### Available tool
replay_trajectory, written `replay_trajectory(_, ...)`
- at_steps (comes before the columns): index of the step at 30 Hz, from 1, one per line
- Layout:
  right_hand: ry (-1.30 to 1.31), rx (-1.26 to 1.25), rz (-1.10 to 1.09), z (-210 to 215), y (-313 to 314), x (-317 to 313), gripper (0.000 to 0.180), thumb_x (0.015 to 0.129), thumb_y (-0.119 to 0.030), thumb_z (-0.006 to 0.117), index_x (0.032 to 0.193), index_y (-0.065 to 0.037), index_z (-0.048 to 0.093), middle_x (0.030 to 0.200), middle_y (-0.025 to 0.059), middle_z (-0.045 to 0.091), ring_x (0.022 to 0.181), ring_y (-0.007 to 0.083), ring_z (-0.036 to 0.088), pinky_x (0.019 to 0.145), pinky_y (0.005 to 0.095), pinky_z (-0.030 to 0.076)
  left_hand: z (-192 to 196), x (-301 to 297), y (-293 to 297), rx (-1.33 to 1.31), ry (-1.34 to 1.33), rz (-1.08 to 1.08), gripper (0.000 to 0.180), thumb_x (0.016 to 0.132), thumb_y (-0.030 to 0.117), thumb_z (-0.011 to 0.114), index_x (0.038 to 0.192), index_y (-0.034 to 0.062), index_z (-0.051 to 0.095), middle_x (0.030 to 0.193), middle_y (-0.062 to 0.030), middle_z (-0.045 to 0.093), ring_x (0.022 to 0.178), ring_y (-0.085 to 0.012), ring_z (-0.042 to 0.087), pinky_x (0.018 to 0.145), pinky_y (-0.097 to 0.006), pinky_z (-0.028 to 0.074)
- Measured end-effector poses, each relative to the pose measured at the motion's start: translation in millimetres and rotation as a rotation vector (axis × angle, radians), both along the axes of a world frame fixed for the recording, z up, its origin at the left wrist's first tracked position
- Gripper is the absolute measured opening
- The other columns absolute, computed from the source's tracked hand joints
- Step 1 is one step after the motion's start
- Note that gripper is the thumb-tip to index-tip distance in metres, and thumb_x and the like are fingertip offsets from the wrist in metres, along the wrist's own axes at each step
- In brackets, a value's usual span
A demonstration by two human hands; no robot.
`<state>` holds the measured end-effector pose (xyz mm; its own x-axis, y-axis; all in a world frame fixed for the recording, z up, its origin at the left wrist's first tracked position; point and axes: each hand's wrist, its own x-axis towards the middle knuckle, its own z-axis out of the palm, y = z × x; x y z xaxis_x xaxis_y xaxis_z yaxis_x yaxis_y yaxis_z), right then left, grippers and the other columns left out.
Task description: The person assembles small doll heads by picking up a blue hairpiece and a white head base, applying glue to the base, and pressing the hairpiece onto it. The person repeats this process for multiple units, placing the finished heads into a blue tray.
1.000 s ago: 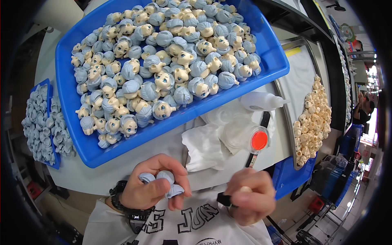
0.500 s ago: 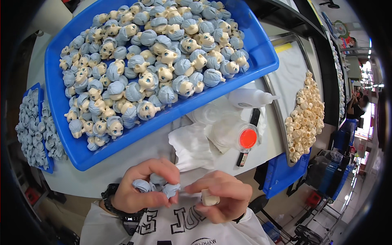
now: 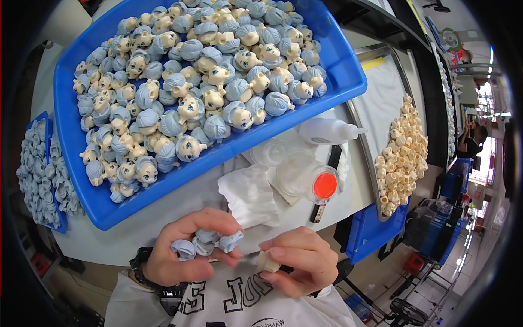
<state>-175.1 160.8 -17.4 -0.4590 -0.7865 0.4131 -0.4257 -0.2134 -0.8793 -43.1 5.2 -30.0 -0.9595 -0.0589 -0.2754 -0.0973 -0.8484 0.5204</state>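
My left hand [image 3: 182,252] is closed around three small blue-grey doll hair pieces [image 3: 206,243], held close to my chest. Touching it, my right hand [image 3: 300,260] grips a cream doll head piece [image 3: 268,262] between thumb and fingers. A thin tool may run between the two hands, but I cannot tell. Beyond my hands, a large blue tray [image 3: 348,71] holds several doll heads with blue-grey hair [image 3: 190,82].
A crumpled white cloth [image 3: 249,193], a small clear container with a red lid [image 3: 324,186], a black pen-like tool [image 3: 321,204] and a white squeeze bottle [image 3: 327,131] lie beside the tray. Cream head pieces [image 3: 402,152] fill a metal tray right; blue-grey hair pieces [image 3: 43,174] lie left.
My hands have come together: the right hand moved left to meet the left one, now holding a cream piece against the hair pieces. The view has shifted slightly.
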Motion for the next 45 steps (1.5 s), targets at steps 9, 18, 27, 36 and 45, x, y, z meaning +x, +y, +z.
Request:
replay_trajectory(9,-0.072,0.076,-0.058,3.3,-4.9,5.5,0.037,0.061,-0.005,0.073,0.096,-0.001,0.06,0.083,0.0116,0.059,0.067,0.021,0.057,0.055,0.0272,0.046,0.6,-4.9,6.2,-0.016,0.011,0.146,0.075,0.079,0.06,0.041,0.116,-0.0059,0.042,0.114,-0.0236,0.039,0.093,-0.0299,0.054,0.078,-0.036,0.051)
replay_trajectory(18,-0.114,0.055,-0.089,0.4,-5.9,12.4,0.039,0.058,0.002,0.073,0.095,-0.002,0.061,0.087,0.0127,0.058,0.07,0.0214,0.058,0.057,0.0275,0.047,-3.3,0.2,2.4,-0.01,-0.016,0.118,0.035,0.079,0.01,0.052,0.11,-0.0056,0.046,0.107,-0.0186,0.046,0.088,-0.0215,0.056,0.074,-0.033,0.048)
replay_trajectory(27,-0.268,0.011,-0.02,3.5,1.0,10.1,0.035,0.058,0.005,0.071,0.092,0.002,0.06,0.088,0.0162,0.059,0.069,0.0231,0.06,0.057,0.028,0.048,1.9,0.9,4.6,0.037,-0.094,0.173,0.034,0.082,0.02,0.054,0.101,-0.0063,0.046,0.095,-0.0162,0.053,0.072,-0.0149,0.054,0.059,-0.024,0.045)
replay_trajectory(36,0.339,0.016,-0.501,17.6,13.7,-27.9,0.034,0.057,0.002,0.065,0.09,0.006,0.058,0.079,0.0172,0.058,0.062,0.0212,0.055,0.051,0.0258,0.043,-2.5,4.8,5.1,0.033,-0.081,0.182,0.046,0.085,0.039,0.049,0.099,-0.0044,0.047,0.079,-0.0139,0.055,0.056,-0.01,0.048,0.043,-0.02,0.033)
replay_trajectory(45,0.457,0.303,-0.55,25.9,2.7,-38.3,0.04,0.054,0.006,0.069,0.093,0.001,0.06,0.08,0.0126,0.058,0.066,0.0203,0.055,0.056,0.0261,0.042,-0.1,4.5,4.2,0.023,-0.089,0.155,0.035,0.085,0.026,0.053,0.103,-0.002,0.045,0.084,-0.0166,0.057,0.055,-0.0092,0.047,0.045,-0.02,0.035)
